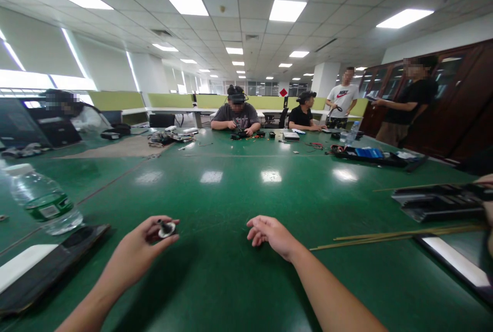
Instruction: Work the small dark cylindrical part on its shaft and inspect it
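Observation:
My left hand (148,242) grips a small round part (167,229) between thumb and fingers, above the green tabletop. The part has a pale disc and a short dark stem pointing up; its exact kind cannot be told. To the right, my right hand (270,234) hovers over the table with loosely bent fingers apart and nothing visible in them. A wide gap of green surface lies between the two hands.
A water bottle (44,201) stands at left beside a dark flat case (65,265). Thin yellowish rods (370,237), black rails (435,202) and a white-topped device (454,260) lie at right. Across the green table (231,193), several people work among electronic parts.

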The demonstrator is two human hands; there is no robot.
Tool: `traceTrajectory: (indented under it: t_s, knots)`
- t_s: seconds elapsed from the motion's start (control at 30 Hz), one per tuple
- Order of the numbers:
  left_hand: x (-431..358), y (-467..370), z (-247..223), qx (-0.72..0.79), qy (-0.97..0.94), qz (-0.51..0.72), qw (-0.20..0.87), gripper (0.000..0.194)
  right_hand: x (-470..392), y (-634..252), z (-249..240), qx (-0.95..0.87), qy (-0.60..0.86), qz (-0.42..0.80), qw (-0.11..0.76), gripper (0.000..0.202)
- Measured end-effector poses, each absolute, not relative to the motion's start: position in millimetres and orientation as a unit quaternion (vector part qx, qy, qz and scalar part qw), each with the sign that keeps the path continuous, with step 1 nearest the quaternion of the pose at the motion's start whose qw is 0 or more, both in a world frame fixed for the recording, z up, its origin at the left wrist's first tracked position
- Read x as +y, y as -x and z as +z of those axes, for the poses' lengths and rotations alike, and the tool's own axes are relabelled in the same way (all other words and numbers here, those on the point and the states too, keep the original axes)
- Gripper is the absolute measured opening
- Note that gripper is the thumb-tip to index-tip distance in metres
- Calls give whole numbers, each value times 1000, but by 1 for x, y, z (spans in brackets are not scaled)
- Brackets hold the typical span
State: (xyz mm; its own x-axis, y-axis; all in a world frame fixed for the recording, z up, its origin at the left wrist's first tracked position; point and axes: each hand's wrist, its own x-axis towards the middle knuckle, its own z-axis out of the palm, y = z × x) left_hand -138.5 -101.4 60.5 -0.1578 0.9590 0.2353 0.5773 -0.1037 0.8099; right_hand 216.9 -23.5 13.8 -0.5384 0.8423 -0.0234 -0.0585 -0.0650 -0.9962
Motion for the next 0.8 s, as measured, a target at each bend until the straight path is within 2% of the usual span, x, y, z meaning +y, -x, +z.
traceTrajectory:
  t_s: [0.1,0.27,0.37,0.5,0.67,0.8]
  knots:
    - [-57,90,68,530,-670,421,306,43,-22,-217,16,-599,342,626,364,46]
    - [-16,22,54,471,-740,378,297,37,-13,-223,12,-632,391,512,432,32]
    - [-12,2,34,454,-761,369,280,33,-7,-226,5,-658,433,417,455,34]
    - [-16,-3,15,433,-784,356,267,31,-3,-226,-5,-692,450,360,436,47]
    - [-14,1,8,441,-780,365,254,43,-6,-224,-4,-729,440,323,412,50]
    - [-13,2,8,442,-780,367,249,32,-11,-223,2,-746,443,300,396,44]
